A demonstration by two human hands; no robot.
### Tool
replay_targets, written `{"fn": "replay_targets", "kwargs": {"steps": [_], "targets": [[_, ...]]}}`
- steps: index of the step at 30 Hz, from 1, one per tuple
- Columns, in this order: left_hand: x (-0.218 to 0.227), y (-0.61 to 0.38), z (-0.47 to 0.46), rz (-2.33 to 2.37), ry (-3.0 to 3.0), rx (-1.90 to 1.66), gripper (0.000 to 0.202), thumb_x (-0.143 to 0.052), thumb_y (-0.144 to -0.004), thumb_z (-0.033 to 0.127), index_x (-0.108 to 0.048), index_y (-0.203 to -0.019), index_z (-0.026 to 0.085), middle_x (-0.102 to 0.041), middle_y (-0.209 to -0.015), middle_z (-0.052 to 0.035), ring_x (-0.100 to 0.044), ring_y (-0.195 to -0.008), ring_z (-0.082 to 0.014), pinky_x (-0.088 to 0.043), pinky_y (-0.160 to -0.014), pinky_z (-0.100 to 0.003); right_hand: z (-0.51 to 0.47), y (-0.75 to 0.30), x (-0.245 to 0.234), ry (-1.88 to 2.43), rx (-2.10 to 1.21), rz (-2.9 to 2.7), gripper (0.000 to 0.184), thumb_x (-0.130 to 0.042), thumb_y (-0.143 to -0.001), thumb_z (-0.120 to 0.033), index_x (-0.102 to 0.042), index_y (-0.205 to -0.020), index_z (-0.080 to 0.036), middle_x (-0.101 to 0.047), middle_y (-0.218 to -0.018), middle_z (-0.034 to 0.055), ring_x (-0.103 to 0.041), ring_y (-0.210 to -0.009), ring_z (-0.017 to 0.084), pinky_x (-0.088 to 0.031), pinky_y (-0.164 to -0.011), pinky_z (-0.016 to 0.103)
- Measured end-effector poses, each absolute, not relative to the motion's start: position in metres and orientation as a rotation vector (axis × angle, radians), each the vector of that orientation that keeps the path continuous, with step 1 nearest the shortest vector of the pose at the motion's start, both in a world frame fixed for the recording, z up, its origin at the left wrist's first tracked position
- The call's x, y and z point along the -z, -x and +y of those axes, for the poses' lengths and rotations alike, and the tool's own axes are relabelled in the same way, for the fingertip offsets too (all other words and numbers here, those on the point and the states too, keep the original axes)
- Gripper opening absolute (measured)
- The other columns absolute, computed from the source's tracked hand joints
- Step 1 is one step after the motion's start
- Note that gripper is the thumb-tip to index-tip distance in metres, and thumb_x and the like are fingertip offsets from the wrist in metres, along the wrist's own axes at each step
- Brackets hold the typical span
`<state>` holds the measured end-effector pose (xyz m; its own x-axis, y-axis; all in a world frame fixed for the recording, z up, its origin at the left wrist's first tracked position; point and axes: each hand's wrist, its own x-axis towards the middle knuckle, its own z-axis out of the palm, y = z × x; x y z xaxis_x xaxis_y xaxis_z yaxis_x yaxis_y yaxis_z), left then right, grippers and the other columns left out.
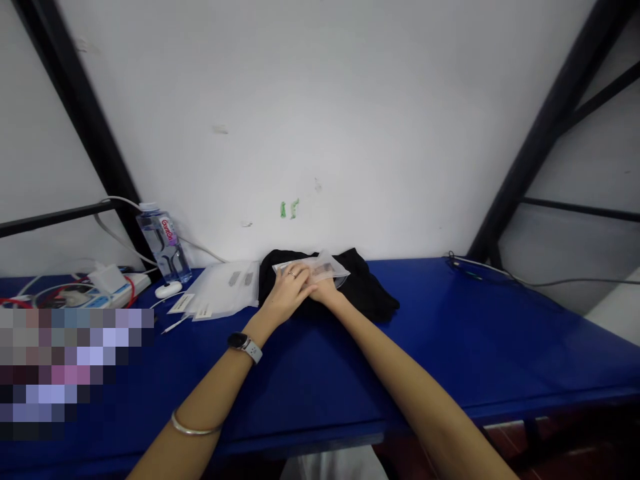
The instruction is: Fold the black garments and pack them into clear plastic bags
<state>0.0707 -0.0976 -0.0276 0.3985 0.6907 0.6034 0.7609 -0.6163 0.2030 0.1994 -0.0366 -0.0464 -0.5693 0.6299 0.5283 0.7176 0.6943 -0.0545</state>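
Observation:
A black folded cloth (pixel 367 293) lies against the wall on the blue table. On top of it rests a translucent plastic zip bag (pixel 327 268). My left hand (pixel 291 288) bends its fingers over the bag's left part and grips it, the thumb stretched toward my right wrist. My right hand (pixel 324 291) reaches in at the bag's near edge, and its fingers are hidden by the plastic and my left hand. Whether they hold anything does not show. Left of the cloth lies a small stack of similar frosted plastic bags (pixel 220 290) with printed text and white labels.
A clear water bottle (pixel 164 243) stands behind a white rounded gadget (pixel 169 289) at the left. Farther left is a power strip (pixel 117 291) with tangled cables. Black metal frame posts (pixel 95 133) flank the blue table (pixel 450 333). A thin cable (pixel 500 277) runs along the back right.

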Motion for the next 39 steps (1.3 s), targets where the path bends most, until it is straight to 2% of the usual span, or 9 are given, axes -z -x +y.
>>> {"fn": "replay_targets", "kwargs": {"steps": [4,7,9,14,20,28,32,35,39], "targets": [[0.024,-0.049,-0.099,-1.353,2.626,0.870,0.031,-0.066,-0.079,0.043,-0.055,-0.097,0.020,-0.057,-0.121,-0.0093,-0.047,-0.118,-0.0294,-0.037,-0.100,-0.050,-0.045,-0.233,0.031,0.864,-0.174,-2.449,0.042,-0.052,-0.091,-0.040,-0.053,-0.127,-0.018,-0.059,-0.127,0.0107,-0.056,-0.113,0.022,-0.041,-0.100,0.037],[0.024,-0.037,-0.100,-1.347,2.723,0.856,0.034,-0.074,-0.070,0.037,-0.055,-0.094,0.021,-0.054,-0.126,-0.0087,-0.047,-0.118,-0.0286,-0.041,-0.099,-0.046,-0.049,-0.254,0.025,0.768,-0.489,-2.476,0.068,-0.062,-0.083,-0.048,-0.040,-0.141,-0.021,-0.051,-0.138,0.0103,-0.052,-0.120,0.022,-0.042,-0.099,0.036],[0.025,-0.033,-0.101,-1.331,2.763,0.860,0.031,-0.075,-0.068,0.030,-0.056,-0.091,0.021,-0.052,-0.128,-0.0085,-0.047,-0.120,-0.0279,-0.042,-0.099,-0.043,-0.050,-0.259,0.025,0.747,-0.545,-2.495,0.070,-0.064,-0.081,-0.046,-0.038,-0.142,-0.023,-0.050,-0.139,0.0090,-0.052,-0.121,0.022,-0.043,-0.100,0.036],[0.028,-0.036,-0.100,-1.336,2.822,0.737,0.006,-0.062,-0.073,0.015,-0.059,-0.075,0.019,-0.058,-0.123,-0.0093,-0.059,-0.106,-0.0243,-0.047,-0.092,-0.039,-0.045,-0.245,0.038,0.903,-0.221,-2.419,0.056,-0.059,-0.086,-0.041,-0.047,-0.136,-0.019,-0.053,-0.135,0.0118,-0.050,-0.122,0.025,-0.040,-0.102,0.040],[0.031,-0.036,-0.091,-1.245,2.902,0.699,0.018,-0.057,-0.078,0.011,-0.056,-0.061,0.018,-0.068,-0.104,-0.0062,-0.065,-0.090,-0.0202,-0.049,-0.083,-0.034,-0.038,-0.206,0.051,1.427,0.207,-2.165,0.043,-0.053,-0.088,-0.043,-0.061,-0.119,-0.014,-0.065,-0.114,0.0192,-0.057,-0.108,0.032,-0.041,-0.096,0.047],[0.017,-0.033,-0.100,-1.181,2.693,0.799,0.018,-0.048,-0.091,0.023,-0.059,-0.077,0.019,-0.066,-0.089,-0.0056,-0.061,-0.089,-0.0203,-0.049,-0.081,-0.033,-0.049,-0.224,0.040,1.317,0.015,-2.326,0.049,-0.037,-0.096,-0.045,-0.049,-0.132,-0.013,-0.055,-0.132,0.0195,-0.046,-0.126,0.033,-0.030,-0.104,0.056],[0.007,-0.036,-0.109,-1.148,2.505,0.803,0.023,-0.044,-0.094,0.024,-0.058,-0.076,0.018,-0.063,-0.082,-0.0064,-0.059,-0.086,-0.0217,-0.048,-0.077,-0.034,-0.082,-0.253,0.033,1.091,0.172,-2.418,0.047,-0.042,-0.096,-0.038,-0.046,-0.135,-0.012,-0.052,-0.135,0.0182,-0.046,-0.125,0.028,-0.037,-0.101,0.045],[0.005,-0.040,-0.114,-1.128,2.488,0.819,0.026,-0.042,-0.095,0.026,-0.057,-0.076,0.018,-0.062,-0.079,-0.0059,-0.059,-0.082,-0.0210,-0.048,-0.075,-0.034,-0.101,-0.259,0.029,0.941,0.324,-2.372,0.031,-0.041,-0.097,-0.030,-0.060,-0.118,-0.017,-0.063,-0.118,0.0127,-0.058,-0.104,0.023,-0.043,-0.088,0.037],[0.008,-0.046,-0.115,-1.065,2.504,0.823,0.029,-0.037,-0.097,0.026,-0.058,-0.078,0.018,-0.061,-0.080,-0.0058,-0.058,-0.080,-0.0202,-0.048,-0.076,-0.035,-0.104,-0.241,0.030,0.799,0.506,-2.316,0.025,-0.043,-0.097,-0.028,-0.064,-0.107,-0.017,-0.063,-0.095,0.0108,-0.055,-0.091,0.023,-0.041,-0.078,0.036]]}}
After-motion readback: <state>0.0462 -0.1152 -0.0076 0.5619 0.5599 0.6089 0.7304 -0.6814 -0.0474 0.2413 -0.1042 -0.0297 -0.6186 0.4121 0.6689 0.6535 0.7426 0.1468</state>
